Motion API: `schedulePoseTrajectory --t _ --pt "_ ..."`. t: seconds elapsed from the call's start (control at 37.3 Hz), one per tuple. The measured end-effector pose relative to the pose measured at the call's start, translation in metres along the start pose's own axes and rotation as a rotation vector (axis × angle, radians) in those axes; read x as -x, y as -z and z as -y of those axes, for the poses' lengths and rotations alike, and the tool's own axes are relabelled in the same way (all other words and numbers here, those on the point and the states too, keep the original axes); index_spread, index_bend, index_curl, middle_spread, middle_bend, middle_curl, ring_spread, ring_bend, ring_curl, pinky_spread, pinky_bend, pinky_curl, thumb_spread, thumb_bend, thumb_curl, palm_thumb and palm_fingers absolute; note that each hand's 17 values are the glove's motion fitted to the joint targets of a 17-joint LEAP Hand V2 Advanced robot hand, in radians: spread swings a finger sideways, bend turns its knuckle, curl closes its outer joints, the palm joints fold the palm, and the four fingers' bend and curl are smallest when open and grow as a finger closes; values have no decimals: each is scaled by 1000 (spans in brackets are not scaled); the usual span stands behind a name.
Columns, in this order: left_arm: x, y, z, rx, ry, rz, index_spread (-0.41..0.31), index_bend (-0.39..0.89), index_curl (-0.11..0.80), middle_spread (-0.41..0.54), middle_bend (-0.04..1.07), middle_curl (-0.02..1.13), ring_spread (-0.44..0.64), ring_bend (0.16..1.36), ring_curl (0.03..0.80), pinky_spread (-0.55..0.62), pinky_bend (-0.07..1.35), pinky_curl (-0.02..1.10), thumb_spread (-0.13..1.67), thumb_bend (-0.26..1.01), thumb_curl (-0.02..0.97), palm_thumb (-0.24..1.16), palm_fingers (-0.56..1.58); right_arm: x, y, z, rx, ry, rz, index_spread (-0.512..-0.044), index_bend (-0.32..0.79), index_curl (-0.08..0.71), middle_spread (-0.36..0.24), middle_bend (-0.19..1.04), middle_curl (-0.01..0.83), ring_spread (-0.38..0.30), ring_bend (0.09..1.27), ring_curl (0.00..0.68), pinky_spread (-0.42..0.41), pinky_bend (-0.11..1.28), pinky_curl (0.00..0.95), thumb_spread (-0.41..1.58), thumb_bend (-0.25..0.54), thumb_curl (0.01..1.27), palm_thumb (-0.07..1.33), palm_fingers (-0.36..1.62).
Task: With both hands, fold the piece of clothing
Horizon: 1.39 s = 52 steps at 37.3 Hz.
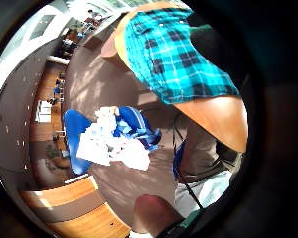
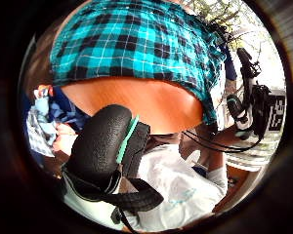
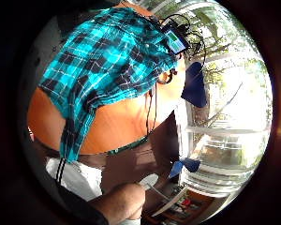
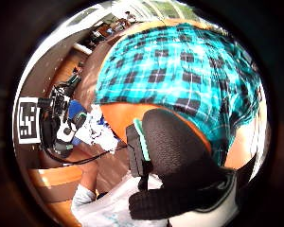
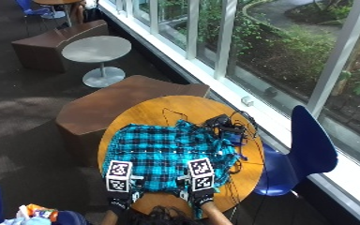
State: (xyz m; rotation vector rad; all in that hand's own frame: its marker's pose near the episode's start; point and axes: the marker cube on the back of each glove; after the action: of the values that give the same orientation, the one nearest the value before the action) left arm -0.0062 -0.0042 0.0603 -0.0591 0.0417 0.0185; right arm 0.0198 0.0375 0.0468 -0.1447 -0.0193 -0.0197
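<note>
Two hands (image 5: 161,192) over crumpled plaid shirt (image 5: 168,157)

Turquoise-and-black plaid shirt (image 5: 168,157), orange-brown wooden table (image 5: 168,110)

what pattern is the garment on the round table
Turquoise and black plaid with thin white lines on the garment; clearest in the outside view.

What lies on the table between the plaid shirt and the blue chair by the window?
A tangle of black cables and small devices lies on the round table between the plaid shirt and the blue chair, shown in the outside view.
</note>
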Motion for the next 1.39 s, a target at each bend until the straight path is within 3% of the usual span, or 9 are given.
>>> schedulePoseTrajectory --t 0.19,0.35,0.56,0.8,0.88,0.99,1.1,1.23,1.39 --pt "16 -64 21 150 17 -8 -93 125 207 23 228 348 172 614 284 248 589 289 1116 -8 245 134 287 -18 -53 1 167 -30 4 -358 118 235 -5 185 285 109 273 219 237 532 327 1204 -8 269 316 208" --pt "29 -86 38 49 20 -56 -88 132 222 28 195 354 164 625 292 229 598 299 1170 3 255 190 277 -34 -70 7 187 -72 15 -327 126 234 6 181 288 94 312 239 172 588 345 1193 37 312 460 263" --pt "46 -80 86 -515 81 80 -166 299 304 -122 235 362 -34 580 272 88 508 274 1277 78 281 358 696 -54 -68 28 -76 -108 2 -335 216 277 -70 177 298 -44 395 266 30 545 329 1253 122 361 667 600" --pt "31 -43 40 -567 22 -59 -286 259 354 -284 343 432 -297 582 324 -206 462 311 1292 150 319 566 1228 -61 -43 28 -439 -3 31 -319 149 317 -200 266 354 -239 513 327 -171 500 332 1312 194 383 837 1194" --pt "46 -24 19 -574 -50 33 -303 200 358 -318 396 457 -337 618 349 -267 482 331 1296 147 318 583 1320 -63 -28 9 -373 71 54 -313 113 319 -227 375 400 -263 598 372 -233 493 348 1327 196 375 853 1335" --pt "34 -1 -12 -493 -230 -81 -319 110 339 -352 452 486 -378 766 405 -353 654 388 1305 142 315 601 1484 -70 2 -16 -176 182 84 -313 110 317 -235 468 444 -258 722 423 -301 483 354 1350 198 361 868 1409" --pt "46 18 -21 -409 -271 -97 -322 126 338 -375 529 515 -384 876 451 -368 759 437 1313 136 312 615 1473 -77 42 -15 -28 277 133 -312 104 310 -239 516 471 -246 787 455 -337 553 379 1373 197 350 875 1418" --pt "70 30 8 -308 -230 -76 -328 155 351 -392 621 543 -387 945 491 -376 829 480 1320 126 307 629 1429 -82 74 45 91 298 192 -310 117 309 -241 557 493 -241 839 479 -342 615 405 1333 142 328 825 1403" --pt "97 32 96 -125 -132 -107 -326 168 368 -397 722 574 -389 984 514 -379 877 514 1310 97 301 622 1396 -74 62 179 212 236 246 -305 152 323 -234 591 509 -235 873 494 -333 659 428 1255 81 319 794 1406"
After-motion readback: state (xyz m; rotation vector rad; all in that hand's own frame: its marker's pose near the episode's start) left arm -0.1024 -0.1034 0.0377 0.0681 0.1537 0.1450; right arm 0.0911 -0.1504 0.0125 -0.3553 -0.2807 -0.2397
